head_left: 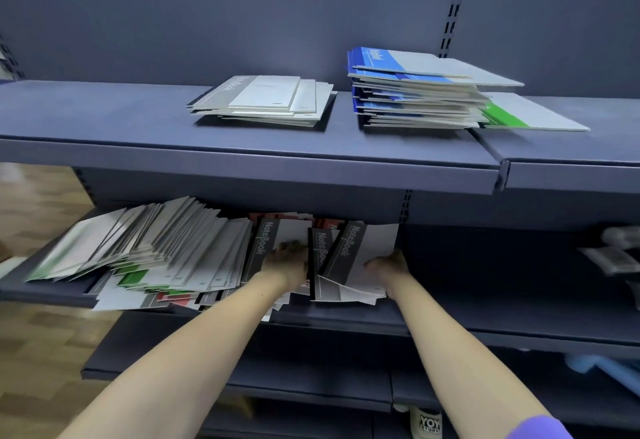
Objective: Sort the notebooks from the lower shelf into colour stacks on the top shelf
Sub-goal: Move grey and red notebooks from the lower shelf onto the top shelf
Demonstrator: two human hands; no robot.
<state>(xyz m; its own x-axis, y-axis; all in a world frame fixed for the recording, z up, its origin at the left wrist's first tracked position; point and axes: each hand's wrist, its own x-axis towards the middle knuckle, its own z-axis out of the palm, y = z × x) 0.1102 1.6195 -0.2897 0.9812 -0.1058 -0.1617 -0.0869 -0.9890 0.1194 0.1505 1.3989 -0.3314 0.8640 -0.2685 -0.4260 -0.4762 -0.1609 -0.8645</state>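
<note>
I am pinching the black-banded notebook (360, 258) at mid-frame with my right hand (389, 265), while my left hand (289, 262) is pressing flat on its neighbour (268, 248) to steady the lower shelf (485, 303) pile; grey (263, 100) and blue (415, 88) stacks are waiting, upper centre.

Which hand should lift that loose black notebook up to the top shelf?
Right, probably. The right hand already grips the loose black notebook at its edge, with open space beside it. The left hand is pressed among the leaning notebooks.
</note>
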